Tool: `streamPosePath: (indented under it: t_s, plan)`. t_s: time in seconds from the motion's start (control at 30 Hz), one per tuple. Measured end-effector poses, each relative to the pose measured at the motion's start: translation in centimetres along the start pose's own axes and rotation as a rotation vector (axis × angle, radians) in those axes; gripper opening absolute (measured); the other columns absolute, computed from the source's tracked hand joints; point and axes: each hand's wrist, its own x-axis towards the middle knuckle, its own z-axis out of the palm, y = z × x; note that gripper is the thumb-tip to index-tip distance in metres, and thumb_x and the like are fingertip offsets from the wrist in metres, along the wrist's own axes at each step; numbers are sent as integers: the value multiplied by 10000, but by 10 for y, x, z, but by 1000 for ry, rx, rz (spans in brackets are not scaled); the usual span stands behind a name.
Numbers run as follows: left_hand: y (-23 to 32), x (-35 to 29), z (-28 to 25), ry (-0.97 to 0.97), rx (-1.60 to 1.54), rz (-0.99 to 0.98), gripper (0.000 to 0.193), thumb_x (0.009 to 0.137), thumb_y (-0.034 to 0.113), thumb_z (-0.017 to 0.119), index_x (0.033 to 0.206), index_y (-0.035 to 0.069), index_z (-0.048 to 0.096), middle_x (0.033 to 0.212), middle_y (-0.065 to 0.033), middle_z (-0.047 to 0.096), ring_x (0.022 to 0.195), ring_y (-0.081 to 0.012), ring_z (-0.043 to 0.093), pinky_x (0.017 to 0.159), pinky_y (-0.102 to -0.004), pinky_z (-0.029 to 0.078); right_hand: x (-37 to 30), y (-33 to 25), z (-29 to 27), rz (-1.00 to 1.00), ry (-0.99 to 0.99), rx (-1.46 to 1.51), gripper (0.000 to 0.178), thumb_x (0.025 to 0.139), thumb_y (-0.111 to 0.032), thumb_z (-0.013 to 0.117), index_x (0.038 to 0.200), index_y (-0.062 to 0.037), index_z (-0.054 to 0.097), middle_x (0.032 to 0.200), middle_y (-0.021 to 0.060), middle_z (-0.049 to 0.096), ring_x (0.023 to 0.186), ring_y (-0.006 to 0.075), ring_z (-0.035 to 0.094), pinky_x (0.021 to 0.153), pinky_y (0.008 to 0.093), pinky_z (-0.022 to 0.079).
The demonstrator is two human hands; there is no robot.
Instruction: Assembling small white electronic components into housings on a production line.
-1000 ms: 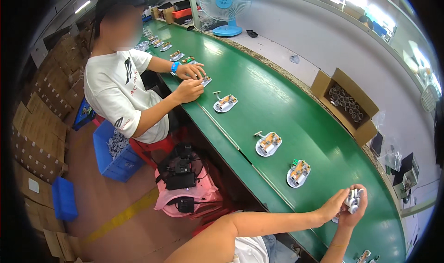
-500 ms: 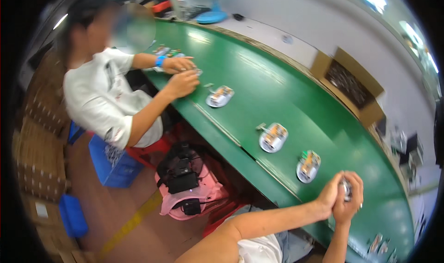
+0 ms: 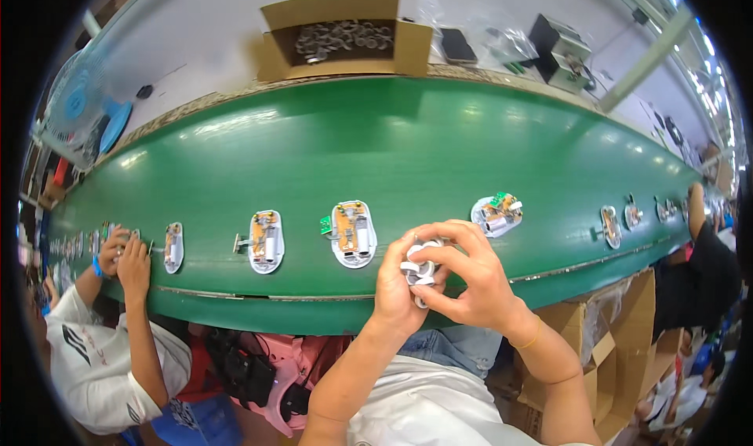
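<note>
Several small white and grey ring-shaped parts are bunched between my two hands, above the near edge of the green work surface. My left hand cups the bunch with its fingers curled round it. My right hand reaches over from the right, its thumb and fingers closed on the parts at the top of the bunch. Just left of my hands lies a white oval housing with an orange circuit board, a white cylinder and a small green board beside it. A similar housing lies tilted beyond my right hand.
More housings are spaced along the green surface to both sides. An open cardboard box of small round parts stands at the far edge, near a dark phone-like slab. A co-worker's hands work at the left. Cardboard boxes stand lower right.
The view has swung to the right, so my hands now appear near the middle. My right hand's fingers have spread apart somewhat, and the ring-shaped parts between my hands show more plainly.
</note>
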Motion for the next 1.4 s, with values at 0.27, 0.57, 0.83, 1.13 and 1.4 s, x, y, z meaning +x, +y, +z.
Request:
streamPosePath:
  t_s: [0.27, 0.57, 0.83, 1.13, 1.4]
  plan:
    - [-8, 1, 32, 181, 24, 33, 347, 1047, 375, 493, 1197, 83, 604, 997, -72, 656, 656, -87, 563, 483, -197, 396, -9, 0, 0, -12, 115, -50, 311, 681, -17, 789, 983, -84, 756, 1234, 81, 670, 1088, 265, 590, 906, 370, 502]
    - [3, -10, -4, -66, -174, -4, 375, 1056, 315, 479, 1285, 36, 578, 1003, -93, 664, 628, -74, 572, 355, -157, 316, -5, -10, 9, 77, 93, 213, 200, 727, 24, 779, 907, -53, 739, 1188, 102, 685, 1043, 248, 620, 921, 356, 515]
    - [39, -52, 6, -12, 201, 47, 392, 988, 218, 594, 1325, 20, 574, 920, -94, 658, 632, -70, 585, 357, -157, 289, 1, -15, 9, 372, -38, 726, 150, 817, 55, 744, 947, -16, 729, 1208, 161, 659, 1055, 223, 614, 924, 338, 508]
    - [65, -60, -13, -42, 257, 71, 362, 911, 115, 654, 1263, 44, 610, 891, -100, 664, 593, -82, 568, 375, -149, 279, 22, -30, 22, 413, -93, 687, 157, 822, 75, 731, 958, -3, 716, 1176, 153, 649, 1031, 211, 614, 907, 314, 513]
    - [73, -56, -26, -46, 106, 212, 388, 850, 65, 671, 1233, 51, 609, 939, -131, 685, 568, -93, 528, 378, -155, 267, 25, -21, 25, 458, -76, 847, 168, 866, 77, 699, 1016, 3, 712, 1165, 161, 649, 966, 185, 638, 844, 274, 531]
